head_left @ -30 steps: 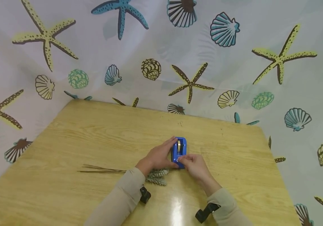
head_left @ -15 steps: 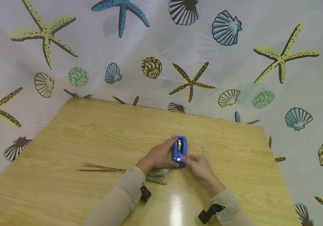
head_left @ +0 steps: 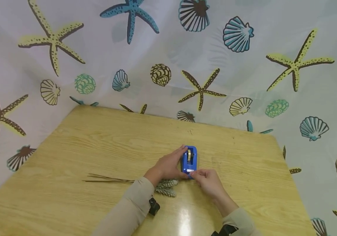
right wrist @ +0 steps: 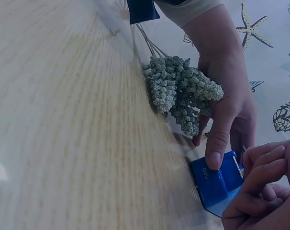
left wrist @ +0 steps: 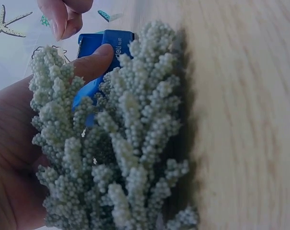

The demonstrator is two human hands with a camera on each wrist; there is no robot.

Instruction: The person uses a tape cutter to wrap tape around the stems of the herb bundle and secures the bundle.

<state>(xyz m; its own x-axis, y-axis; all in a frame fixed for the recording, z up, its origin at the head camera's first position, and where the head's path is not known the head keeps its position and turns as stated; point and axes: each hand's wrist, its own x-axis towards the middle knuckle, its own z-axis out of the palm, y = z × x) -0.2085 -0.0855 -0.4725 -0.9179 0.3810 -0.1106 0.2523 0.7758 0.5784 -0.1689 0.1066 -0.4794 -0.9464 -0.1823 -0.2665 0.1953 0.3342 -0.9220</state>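
A blue tape dispenser (head_left: 194, 160) with a roll of tape (head_left: 189, 155) stands on the wooden table. My left hand (head_left: 168, 165) grips its left side, the thumb at the cutter end, as the right wrist view also shows. At that end my right hand (head_left: 211, 185) pinches the tape's loose end between thumb and forefinger, close to the toothed cutter (right wrist: 238, 167). Grey-green dried flower heads (left wrist: 140, 120) lie beside the left wrist, partly hidden by it in the head view. Their thin brown stems (head_left: 106, 179) stretch left from under the forearm.
The wooden table (head_left: 112, 137) reaches back to a white curtain (head_left: 168, 42) printed with starfish and shells, which also hangs along the left and right sides. Black wrist mounts (head_left: 153, 206) sit on both sleeves.
My right hand has shifted slightly toward me and to the right at the dispenser's cutter end. My left hand keeps its grip, and the head view has tilted slightly.
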